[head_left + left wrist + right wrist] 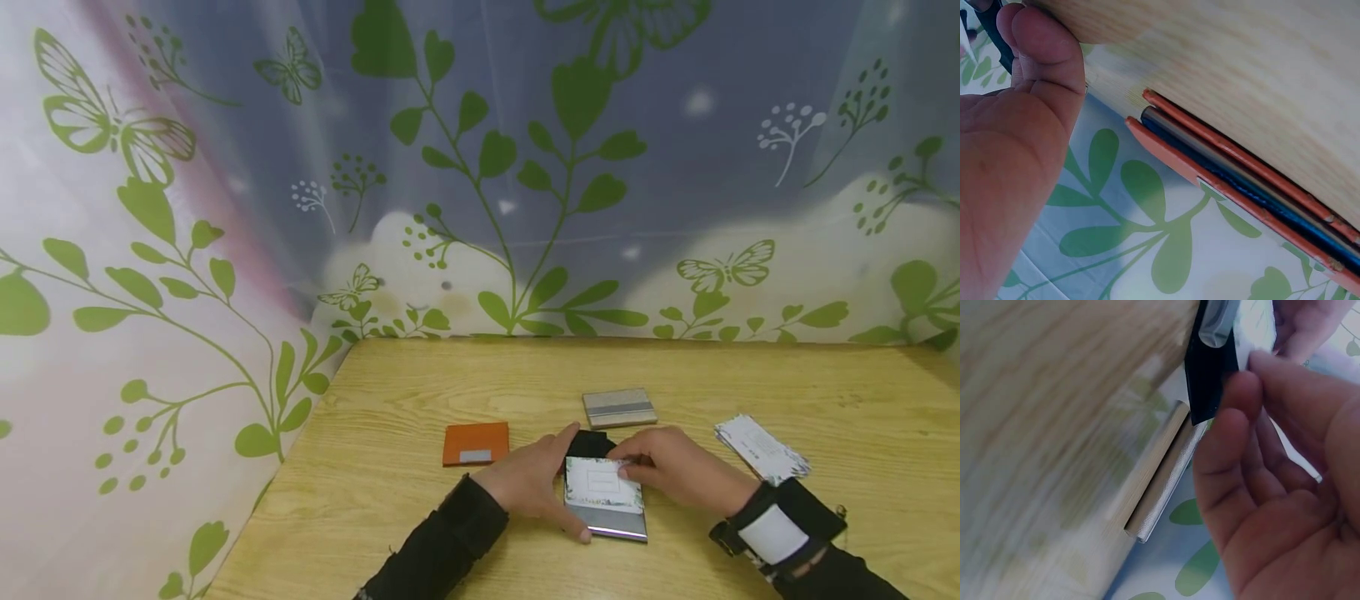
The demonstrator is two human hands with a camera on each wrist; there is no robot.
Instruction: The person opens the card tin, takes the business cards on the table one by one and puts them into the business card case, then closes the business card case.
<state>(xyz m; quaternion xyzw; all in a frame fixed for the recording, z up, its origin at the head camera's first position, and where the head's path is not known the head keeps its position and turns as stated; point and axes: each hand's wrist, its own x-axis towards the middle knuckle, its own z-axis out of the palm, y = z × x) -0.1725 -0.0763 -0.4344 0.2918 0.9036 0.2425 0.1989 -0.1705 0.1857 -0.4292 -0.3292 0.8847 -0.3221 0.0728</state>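
Observation:
A business card holder [618, 523] lies opened on the wooden table in the head view, its black lid [587, 444] tipped back and its silver front edge towards me. A white card with a leafy border [592, 477] is at the holder. My left hand [525, 482] holds the holder from the left, thumb by the front edge and fingers by the lid. The right hand [675, 468] pinches the card's right edge between thumb and fingertips. In the right wrist view, the white card [1252, 328] stands beside the black lid [1207, 381]. Whether other cards lie beneath is hidden.
An orange card holder [476, 440] lies to the left, and a beige one with a grey band [619, 408] lies behind. Several leafy-bordered cards [761, 447] are piled at the right. A patterned curtain [480, 208] hangs along the table's back edge.

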